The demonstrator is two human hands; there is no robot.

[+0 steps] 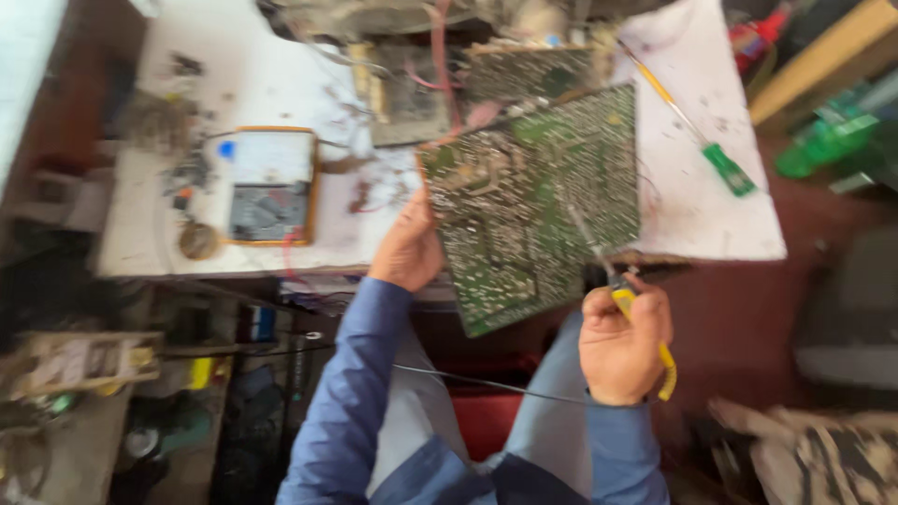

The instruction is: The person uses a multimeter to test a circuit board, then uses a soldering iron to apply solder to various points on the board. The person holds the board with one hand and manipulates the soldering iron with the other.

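A large green circuit board [533, 201] is tilted up over the front edge of a white workbench [243, 75], solder side toward me. My left hand [409, 245] grips its left edge. My right hand [622, 341] is closed on a yellow-handled soldering iron [625, 301]; the iron's thin metal tip reaches up onto the board's right half. A thin cable runs from the iron across my lap. Both arms are in blue sleeves.
An orange-cased multimeter [271, 185] lies on the bench at left. A green-handled screwdriver [692, 131] lies at the right. Another circuit board [528, 70] and tangled wires sit behind. Clutter fills the floor and shelves on both sides.
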